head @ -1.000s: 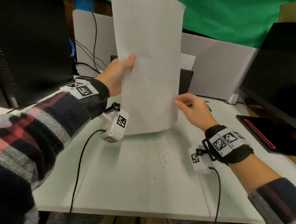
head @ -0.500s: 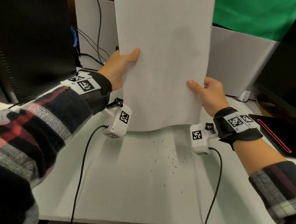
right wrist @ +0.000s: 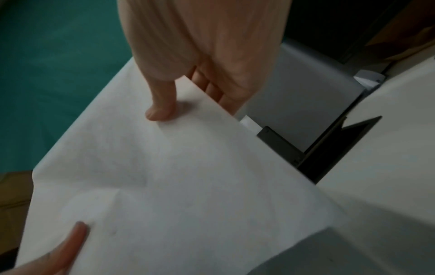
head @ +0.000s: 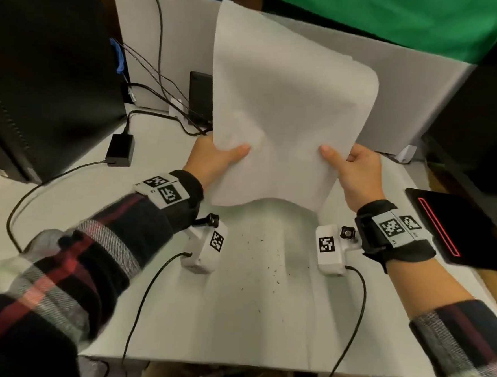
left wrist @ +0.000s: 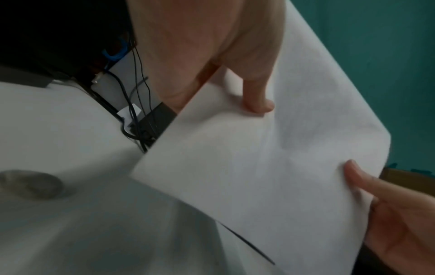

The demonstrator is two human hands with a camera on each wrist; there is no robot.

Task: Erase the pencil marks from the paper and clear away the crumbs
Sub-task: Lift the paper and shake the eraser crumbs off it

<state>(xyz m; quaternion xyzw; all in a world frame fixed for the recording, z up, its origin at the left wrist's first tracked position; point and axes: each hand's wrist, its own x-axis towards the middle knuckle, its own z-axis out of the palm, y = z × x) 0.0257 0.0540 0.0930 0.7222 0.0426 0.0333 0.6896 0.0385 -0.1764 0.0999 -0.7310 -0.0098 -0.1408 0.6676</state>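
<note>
A white sheet of paper (head: 284, 126) is held up off the table, bowed, its top curling away from me. My left hand (head: 217, 159) pinches its lower left edge, thumb on the near face. My right hand (head: 351, 172) pinches the lower right edge the same way. The wrist views show the paper (left wrist: 270, 167) (right wrist: 164, 186) with each thumb pressed on it and the other fingers behind. Small dark eraser crumbs (head: 265, 260) lie scattered on the white table (head: 231, 328) below the sheet. No pencil marks are plain on the paper.
A black monitor (head: 44, 65) stands at the left with cables (head: 160, 88) and a black adapter (head: 120, 150) behind the paper. A dark pad with a red line (head: 450, 229) lies at the right, under another dark screen (head: 487, 116). A white divider (head: 409, 96) closes the back.
My right hand has taken hold of the paper's right edge. The sheet, first upright in my left hand alone, has dropped lower and bowed, its top leaning away. The crumbs stay on the table.
</note>
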